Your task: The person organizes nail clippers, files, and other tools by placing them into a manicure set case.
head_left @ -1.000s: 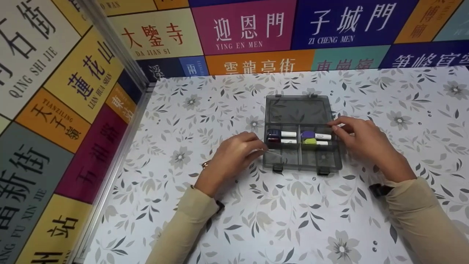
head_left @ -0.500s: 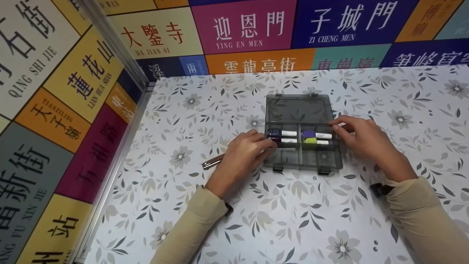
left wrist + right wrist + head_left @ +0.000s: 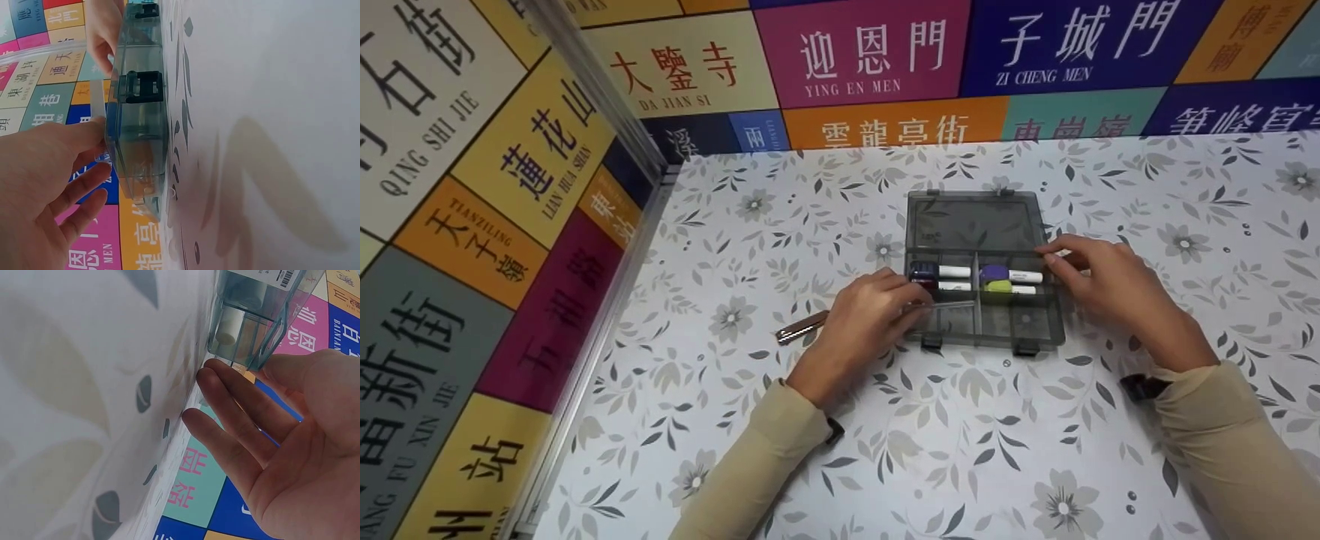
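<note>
A grey see-through compartment box [image 3: 1020,330] with its lid [image 3: 975,217] laid back stands on the table in the head view. Several small bottles with white caps, such as a purple one [image 3: 994,274] and a lime one [image 3: 998,286], lie in its middle compartments. My left hand [image 3: 870,315] pinches a thin clear plastic strip [image 3: 97,98] by its end, over the box's front left compartments. At the right side, the thumb and index finger of my right hand [image 3: 1110,277] hold the box's edge, its other fingers extended in the right wrist view.
A brown bar-shaped thing with a silver edge [image 3: 801,328] lies left of the box, partly hidden by the left hand. The floral-patterned tabletop [image 3: 945,450] meets sign-covered walls at the back and left.
My left hand has moved right with the clear strip, bringing it over the front compartments. More of the brown bar shows now. The right hand has stayed at the box's edge.
</note>
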`<state>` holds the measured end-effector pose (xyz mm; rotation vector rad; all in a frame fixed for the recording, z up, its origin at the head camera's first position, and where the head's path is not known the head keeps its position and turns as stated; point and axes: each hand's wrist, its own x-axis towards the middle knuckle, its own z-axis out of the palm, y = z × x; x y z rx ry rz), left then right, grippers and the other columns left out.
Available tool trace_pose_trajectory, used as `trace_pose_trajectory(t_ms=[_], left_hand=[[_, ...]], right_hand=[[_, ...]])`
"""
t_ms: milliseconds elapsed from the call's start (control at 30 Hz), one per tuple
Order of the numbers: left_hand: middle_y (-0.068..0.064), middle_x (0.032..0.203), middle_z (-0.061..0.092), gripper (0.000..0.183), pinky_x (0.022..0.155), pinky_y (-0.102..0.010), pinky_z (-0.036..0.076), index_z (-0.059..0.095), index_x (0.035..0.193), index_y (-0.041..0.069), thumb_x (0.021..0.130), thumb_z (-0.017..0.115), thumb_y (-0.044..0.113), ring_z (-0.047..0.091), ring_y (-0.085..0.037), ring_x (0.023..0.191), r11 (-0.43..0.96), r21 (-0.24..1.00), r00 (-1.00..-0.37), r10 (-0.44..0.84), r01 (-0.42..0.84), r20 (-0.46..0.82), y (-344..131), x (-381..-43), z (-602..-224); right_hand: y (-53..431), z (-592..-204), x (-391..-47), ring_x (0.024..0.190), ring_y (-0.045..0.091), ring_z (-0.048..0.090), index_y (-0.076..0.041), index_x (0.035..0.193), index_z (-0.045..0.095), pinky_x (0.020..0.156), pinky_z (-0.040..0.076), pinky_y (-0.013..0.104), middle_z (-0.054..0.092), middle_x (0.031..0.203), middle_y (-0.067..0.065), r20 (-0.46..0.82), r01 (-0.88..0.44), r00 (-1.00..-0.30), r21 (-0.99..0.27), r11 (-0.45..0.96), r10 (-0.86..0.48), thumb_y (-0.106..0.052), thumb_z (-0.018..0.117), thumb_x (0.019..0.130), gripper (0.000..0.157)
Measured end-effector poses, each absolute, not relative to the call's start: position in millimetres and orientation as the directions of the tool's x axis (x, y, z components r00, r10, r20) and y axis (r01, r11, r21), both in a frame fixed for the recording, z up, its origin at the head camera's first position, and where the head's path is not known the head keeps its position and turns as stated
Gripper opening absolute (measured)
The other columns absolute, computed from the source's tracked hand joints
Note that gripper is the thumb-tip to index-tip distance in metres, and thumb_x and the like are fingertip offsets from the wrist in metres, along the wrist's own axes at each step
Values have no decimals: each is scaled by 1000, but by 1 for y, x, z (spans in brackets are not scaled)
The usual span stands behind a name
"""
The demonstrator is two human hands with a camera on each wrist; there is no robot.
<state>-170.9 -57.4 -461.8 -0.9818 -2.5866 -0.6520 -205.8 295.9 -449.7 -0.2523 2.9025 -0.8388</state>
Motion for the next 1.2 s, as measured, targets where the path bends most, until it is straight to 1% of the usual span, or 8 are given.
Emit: trace_pose_trajectory(t_ms=[133, 267, 367, 633, 800, 867, 1033, 1200], left_hand=[[12, 108, 82, 13, 90, -27, 60, 82, 111, 24, 101, 77, 32, 71, -8, 99, 665, 318, -729, 540, 676, 421, -57, -171, -462], [10, 113, 82, 14, 92, -28, 60, 81, 113, 24, 102, 77, 29, 72, -9, 104, 675, 332, -745, 524, 659, 413, -61, -172, -460], [9, 112, 82, 11, 92, -29, 60, 82, 112, 23, 102, 77, 25, 73, -10, 103, 678, 347, -754, 510, 649, 414, -65, -173, -459], [10, 104, 83, 5, 85, -32, 62, 82, 105, 23, 101, 78, 25, 74, -12, 95, 675, 356, -753, 488, 646, 440, -72, -176, -457], [10, 103, 82, 3, 81, -30, 61, 81, 103, 23, 99, 80, 23, 73, -11, 92, 678, 351, -753, 488, 646, 442, -74, -177, -457], [10, 103, 82, 4, 80, -29, 60, 81, 102, 24, 99, 81, 23, 72, -10, 91, 682, 353, -757, 485, 641, 437, -75, -177, -457], [10, 103, 82, 4, 78, -28, 60, 81, 101, 24, 98, 81, 23, 72, -10, 89, 688, 375, -776, 474, 621, 416, -75, -176, -457], [10, 99, 81, 3, 79, -28, 60, 82, 100, 25, 98, 82, 23, 74, -10, 89, 695, 400, -797, 462, 598, 389, -76, -177, -457]], right_hand=[[296, -449, -205, 128, 50, 64, -21, 143, 69, 106, 41, 72, 77, 128, 22, -51, -132, -981, -541, 831, -189, -43, 54, 113, 40], [296, -449, -205, 125, 48, 69, -22, 142, 70, 102, 48, 72, 77, 129, 22, -41, -140, -980, -543, 828, -193, -42, 54, 114, 39], [296, -449, -205, 124, 48, 70, -22, 143, 69, 100, 51, 72, 76, 131, 23, -37, -143, -980, -547, 825, -195, -42, 54, 114, 38], [297, -448, -204, 130, 49, 63, -23, 144, 68, 104, 44, 75, 75, 133, 23, -61, -124, -981, -543, 830, -186, -46, 52, 113, 41], [296, -449, -205, 129, 48, 65, -23, 143, 69, 102, 47, 73, 75, 134, 22, -67, -120, -980, -543, 831, -185, -45, 53, 113, 40], [296, -449, -205, 129, 48, 65, -23, 143, 69, 101, 47, 73, 75, 134, 22, -70, -118, -980, -540, 833, -185, -45, 53, 113, 40], [296, -448, -206, 131, 49, 60, -23, 144, 68, 103, 43, 74, 74, 135, 22, -79, -113, -980, -533, 838, -182, -47, 52, 113, 42], [297, -448, -205, 131, 49, 59, -23, 143, 69, 105, 40, 73, 75, 133, 22, -71, -122, -980, -536, 835, -189, -46, 53, 113, 41]])
